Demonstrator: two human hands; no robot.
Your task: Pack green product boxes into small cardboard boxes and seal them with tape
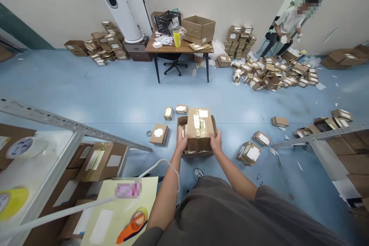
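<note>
Blue floor (115, 96) strewn with small parcels (273, 72), desk (178, 49) at the far wall: left hand (181, 143) and right hand (216, 142), fingers clamped on a taped cardboard box (200, 127), hold it over an open carton (197, 153), whose inside is hidden.

Grey short-sleeved shirt, bare forearms, white cable along left arm, dark-and-white shoe (198, 173)

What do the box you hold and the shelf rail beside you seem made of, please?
The box looks like matte brown cardboard, sealed with glossy clear tape that glints on top. The shelf rail appears to be pale grey metal, judging by its punched holes and thin angled profile.
</note>
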